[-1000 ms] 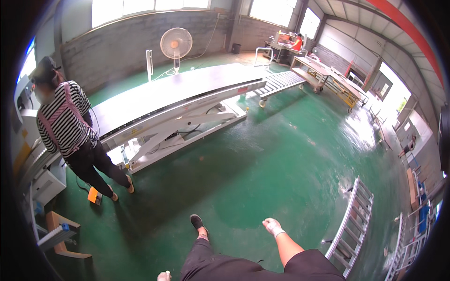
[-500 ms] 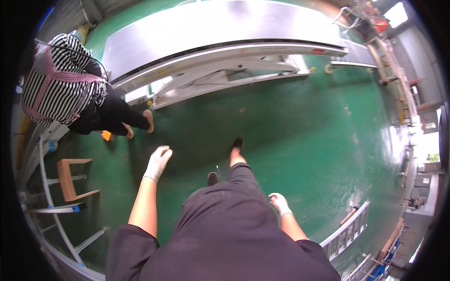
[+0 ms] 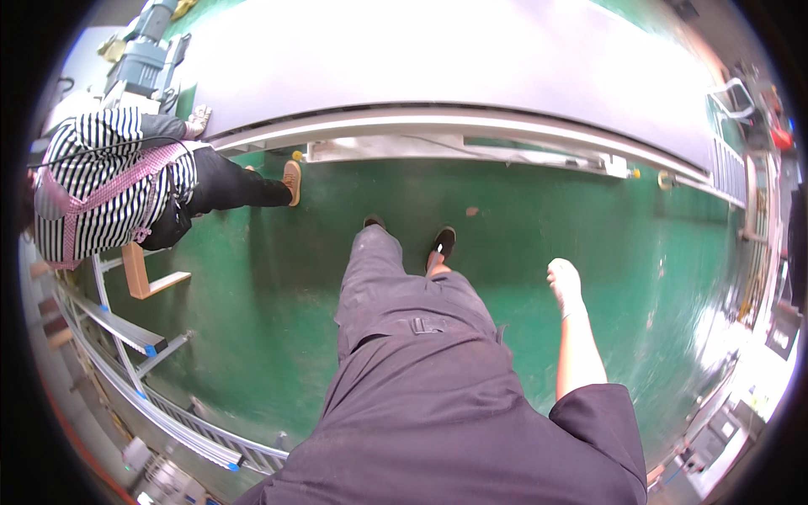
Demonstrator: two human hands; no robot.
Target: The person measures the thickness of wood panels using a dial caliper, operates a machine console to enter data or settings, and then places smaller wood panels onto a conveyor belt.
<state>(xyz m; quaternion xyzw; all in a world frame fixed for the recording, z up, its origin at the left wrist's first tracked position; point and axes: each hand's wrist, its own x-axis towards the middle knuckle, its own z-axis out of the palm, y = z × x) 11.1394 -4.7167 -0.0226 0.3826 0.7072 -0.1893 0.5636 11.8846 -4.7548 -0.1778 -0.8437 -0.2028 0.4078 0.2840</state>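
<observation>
My right hand (image 3: pixel 566 284), in a pale glove, hangs over the green floor (image 3: pixel 522 219) to the right of my legs. Its fingers are curled in, and I see nothing held in them. My left hand is out of the picture. Ahead of me stands a long table (image 3: pixel 454 63) with a pale, glaring top and a white frame; my right hand touches neither it nor anything else.
At the left a person in a striped top (image 3: pixel 109 181) stands with a gloved hand (image 3: pixel 199 120) at the table's end. Nearby are a grey motor (image 3: pixel 139 63), a wooden frame (image 3: pixel 139 273) and metal racks (image 3: pixel 160 412). A roller stand (image 3: pixel 728 172) adjoins the table's right end.
The long table and the striped-top person are nearer. My left hand has left the picture. My right hand has swung forward, and my legs have stepped.
</observation>
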